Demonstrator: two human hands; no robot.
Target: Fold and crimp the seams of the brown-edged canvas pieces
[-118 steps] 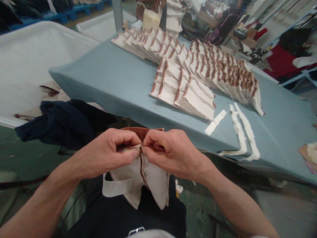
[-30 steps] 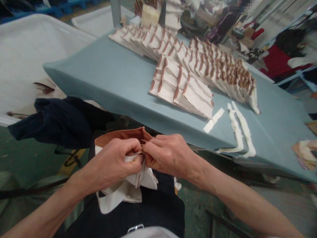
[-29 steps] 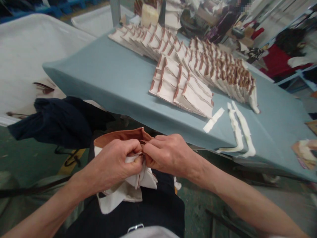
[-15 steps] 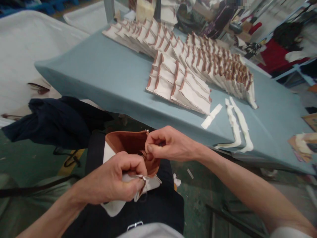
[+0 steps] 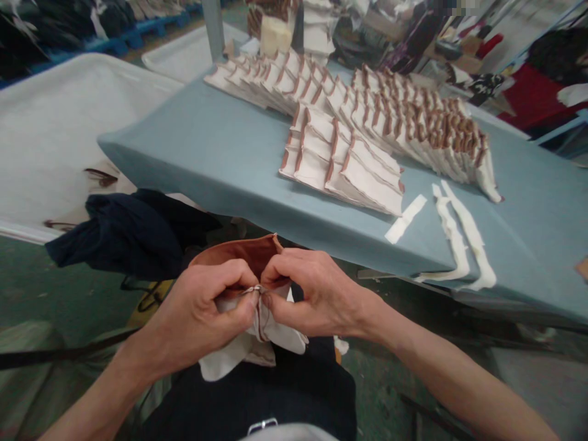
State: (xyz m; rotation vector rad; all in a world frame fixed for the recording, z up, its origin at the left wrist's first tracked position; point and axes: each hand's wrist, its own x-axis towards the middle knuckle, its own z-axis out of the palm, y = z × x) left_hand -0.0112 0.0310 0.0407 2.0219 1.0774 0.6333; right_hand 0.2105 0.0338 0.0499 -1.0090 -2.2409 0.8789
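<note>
A brown and white piece (image 5: pixel 229 248) rests over my lap, its brown inner side facing up at the back and white flaps hanging in front. My left hand (image 5: pixel 214 306) pinches a gathered white edge at its front. Close beside it, my right hand (image 5: pixel 305 294) has thumb and fingers closed on the same edge, the fingertips of both hands nearly touching. A thin dark strand or seam hangs below the pinch. The fingers partly hide the gathered spot.
Ahead stands a blue-covered table (image 5: pixel 184 135) with rows of white, brown-edged pieces (image 5: pixel 358 171). White strips (image 5: pixel 407 218) lie near its front edge. A white bin (image 5: pixel 82 104) and dark blue cloth (image 5: pixel 128 233) are at the left.
My right hand has come down from the brown inner side to the front edge beside my left hand. The piece's front is now gathered between both hands. The view has shifted slightly.
</note>
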